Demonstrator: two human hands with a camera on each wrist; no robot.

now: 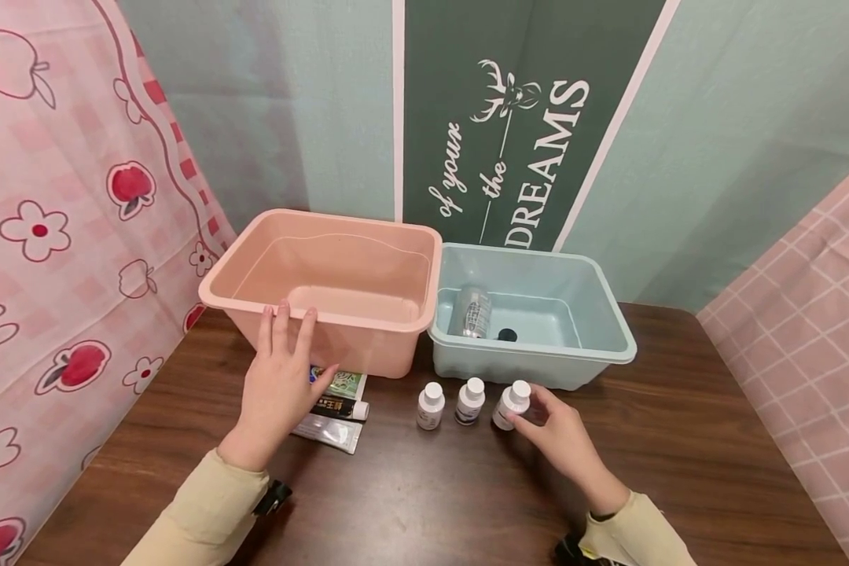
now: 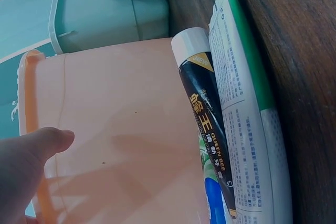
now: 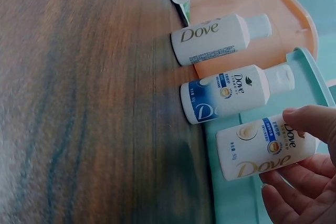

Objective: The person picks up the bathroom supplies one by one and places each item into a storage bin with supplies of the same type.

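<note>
My right hand (image 1: 569, 444) grips a small white Dove bottle (image 3: 262, 148) between thumb and fingers, in front of the blue bin (image 1: 531, 363). Two similar bottles stand to its left: a white one with a blue label (image 3: 226, 94), and a white Dove bottle (image 1: 431, 406) farther left. My left hand (image 1: 277, 385) rests its fingertips on the front rim of the pink bin (image 1: 389, 346), fingers extended. Beneath that hand lie a green packet (image 1: 347, 384), a black toothpaste tube (image 2: 207, 119) with a white cap, and a white-and-green tube (image 2: 244, 124), partly hidden in the head view.
Inside the blue bin are a clear bottle with printed text (image 1: 475, 313) and a small round black object (image 1: 507, 335). Both bins stand side by side on the brown wooden table (image 1: 424, 503). Curtains hang behind and at both sides.
</note>
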